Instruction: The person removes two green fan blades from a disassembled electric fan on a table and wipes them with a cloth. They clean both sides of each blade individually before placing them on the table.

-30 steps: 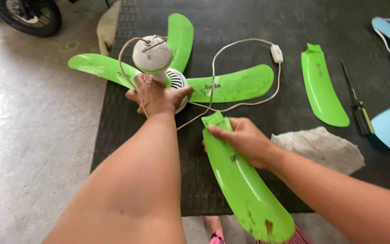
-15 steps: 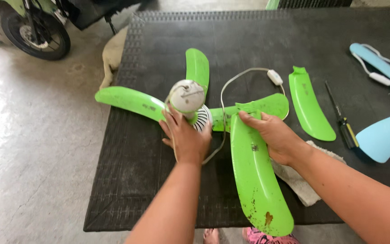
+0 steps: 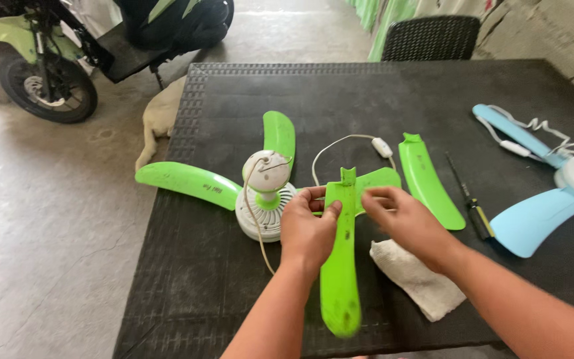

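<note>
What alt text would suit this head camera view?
Both hands, left hand and right hand, hold a loose green plastic fan blade over a black table, beside a white fan motor; a white cloth lies nearby.

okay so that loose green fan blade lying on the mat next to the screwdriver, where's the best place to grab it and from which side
Probably near the middle of the loose green blade, coming down from above and pinching across its width. It lies flat on the black table, long and narrow, so both long edges are reachable. Approach from its left edge: the screwdriver lies close along the right, and the notched end near the cord switch is narrower and awkward.
</note>
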